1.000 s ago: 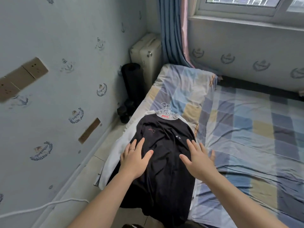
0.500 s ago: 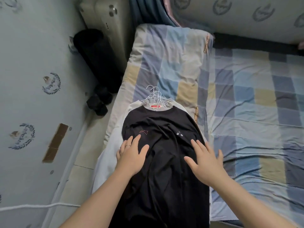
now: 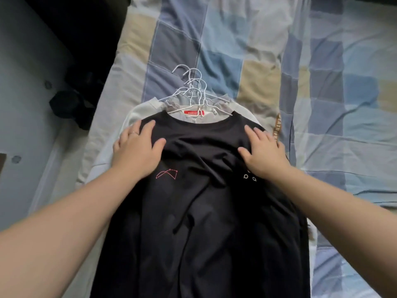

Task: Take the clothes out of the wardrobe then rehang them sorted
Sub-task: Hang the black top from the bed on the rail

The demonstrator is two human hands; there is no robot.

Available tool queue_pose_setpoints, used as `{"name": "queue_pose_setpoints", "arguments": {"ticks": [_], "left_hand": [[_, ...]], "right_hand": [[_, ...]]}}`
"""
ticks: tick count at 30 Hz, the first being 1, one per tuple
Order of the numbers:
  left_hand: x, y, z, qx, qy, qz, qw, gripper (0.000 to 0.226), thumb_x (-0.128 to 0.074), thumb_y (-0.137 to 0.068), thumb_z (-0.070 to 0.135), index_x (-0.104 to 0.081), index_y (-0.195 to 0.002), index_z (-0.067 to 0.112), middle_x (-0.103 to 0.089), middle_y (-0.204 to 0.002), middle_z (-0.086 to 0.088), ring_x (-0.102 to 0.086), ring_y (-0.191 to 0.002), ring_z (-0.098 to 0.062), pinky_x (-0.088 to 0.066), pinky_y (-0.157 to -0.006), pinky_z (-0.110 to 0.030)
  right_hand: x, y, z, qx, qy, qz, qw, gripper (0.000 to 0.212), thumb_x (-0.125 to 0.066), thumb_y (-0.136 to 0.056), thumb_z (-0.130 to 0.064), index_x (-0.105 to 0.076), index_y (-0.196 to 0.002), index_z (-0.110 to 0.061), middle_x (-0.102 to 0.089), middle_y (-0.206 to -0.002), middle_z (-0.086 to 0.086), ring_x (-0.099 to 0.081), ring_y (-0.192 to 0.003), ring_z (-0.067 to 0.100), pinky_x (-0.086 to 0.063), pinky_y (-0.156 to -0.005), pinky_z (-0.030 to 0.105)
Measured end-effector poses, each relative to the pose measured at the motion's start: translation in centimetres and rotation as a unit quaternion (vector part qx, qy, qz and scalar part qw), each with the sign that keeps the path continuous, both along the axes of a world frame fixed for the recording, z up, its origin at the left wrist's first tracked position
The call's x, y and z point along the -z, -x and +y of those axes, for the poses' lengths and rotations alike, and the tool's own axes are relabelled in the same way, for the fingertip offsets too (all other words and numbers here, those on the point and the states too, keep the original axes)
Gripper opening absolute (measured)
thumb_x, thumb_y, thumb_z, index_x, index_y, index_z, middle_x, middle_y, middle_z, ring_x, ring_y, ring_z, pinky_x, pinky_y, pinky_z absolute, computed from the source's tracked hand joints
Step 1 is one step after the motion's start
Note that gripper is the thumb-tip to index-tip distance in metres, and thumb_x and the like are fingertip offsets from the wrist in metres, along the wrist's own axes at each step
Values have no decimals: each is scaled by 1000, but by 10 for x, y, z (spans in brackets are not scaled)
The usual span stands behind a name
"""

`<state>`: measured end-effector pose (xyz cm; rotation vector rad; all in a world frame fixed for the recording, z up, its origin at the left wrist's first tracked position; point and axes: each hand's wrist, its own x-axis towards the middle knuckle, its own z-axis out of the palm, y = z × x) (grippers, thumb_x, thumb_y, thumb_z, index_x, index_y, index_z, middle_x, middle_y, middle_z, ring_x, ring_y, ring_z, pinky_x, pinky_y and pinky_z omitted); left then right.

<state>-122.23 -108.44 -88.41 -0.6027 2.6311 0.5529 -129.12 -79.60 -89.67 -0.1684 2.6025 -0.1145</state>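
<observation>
A black T-shirt (image 3: 199, 211) with a small red line print lies on top of a stack of clothes on the bed. Under it show white garments (image 3: 139, 110) and a red neck label. Several white wire hangers (image 3: 193, 91) stick out above the collar, hooks bunched together. My left hand (image 3: 137, 151) rests flat on the shirt's left shoulder, fingers straight. On the right shoulder my right hand (image 3: 262, 151) lies flat with its fingers spread. Neither hand holds anything.
The stack lies on a bed with a blue, beige and grey checked sheet (image 3: 333, 104). Along the left run the floor and a pale wall, with dark objects (image 3: 68, 102) on the floor beside the bed.
Both hands slid up the black shirt from its middle to the shoulders by the collar. The camera tilted down and closer to the stack.
</observation>
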Motion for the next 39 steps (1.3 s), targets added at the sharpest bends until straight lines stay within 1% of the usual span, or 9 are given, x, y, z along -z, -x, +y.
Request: {"name": "queue_pose_setpoints", "arguments": {"ticks": [4,9,13,16,21,27,32,35,39], "left_hand": [[19,24,-12,6,13,17,1000,50,-50,-100,33,-40,-148,25,-39,-150,-11,-34,-133,-41,-30,-110,-50],[28,41,-22,-42,3,54,998,45,-59,-96,19,-46,-139,18,-40,-139,-17,-42,-125,-42,-36,-108,-49],[23,42,-30,-44,-16,58,997,32,-61,-93,15,-55,-125,13,-59,-120,-19,-48,-120,-39,-42,-98,-45],[-3,36,-28,-52,-46,80,994,22,-60,-92,12,-63,-114,12,-65,-105,-18,-53,-112,-37,-42,-92,-40],[-73,16,-17,9,-80,68,994,17,-57,-95,14,-72,-103,16,-61,-92,-9,-55,-106,-35,-37,-78,-32],[-173,-32,1,78,-121,41,989,27,-50,-98,15,-69,-117,17,-64,-115,-13,-56,-112,-32,-40,-87,-35],[-252,-78,9,115,-130,37,984,18,-50,-90,40,-67,-97,38,-68,-107,-1,-57,-106,-35,-46,-93,-46],[-282,-94,17,149,-133,58,978,31,-40,-81,63,-61,-86,41,-64,-101,5,-55,-107,-29,-42,-97,-50],[-319,-112,43,201,-188,108,955,24,-53,-92,50,-51,-72,38,-58,-78,9,-58,-87,-25,-42,-77,-39]], "right_hand": [[37,37,-2,38,13,-26,999,65,-42,-98,-47,-17,-155,-29,-22,-160,4,-23,-145,31,-22,-116,52],[47,68,-9,90,42,-12,995,52,-51,-94,-36,-41,-140,-16,-47,-139,18,-45,-127,39,-40,-104,48],[21,73,-5,84,75,47,993,23,-52,-92,-19,-65,-109,-9,-63,-114,20,-58,-107,40,-48,-85,39],[-12,63,9,73,119,79,987,16,-51,-92,-14,-60,-79,-15,-62,-92,21,-57,-95,41,-39,-73,35],[-96,24,41,56,167,83,981,17,-54,-95,-10,-69,-102,-6,-59,-98,14,-54,-103,33,-32,-79,27],[-214,-69,81,135,183,77,971,18,-57,-93,-12,-71,-102,-19,-73,-96,10,-65,-95,32,-49,-80,39],[-300,-159,90,190,225,118,948,17,-64,-90,-12,-75,-101,-19,-75,-94,1,-68,-94,23,-49,-82,34],[-339,-206,95,231,255,165,924,14,-66,-89,-10,-75,-97,-17,-72,-87,-5,-66,-88,15,-45,-77,26],[-371,-260,111,291,276,226,888,14,-65,-89,-8,-75,-94,-17,-72,-84,-6,-65,-82,12,-45,-72,24]]}}
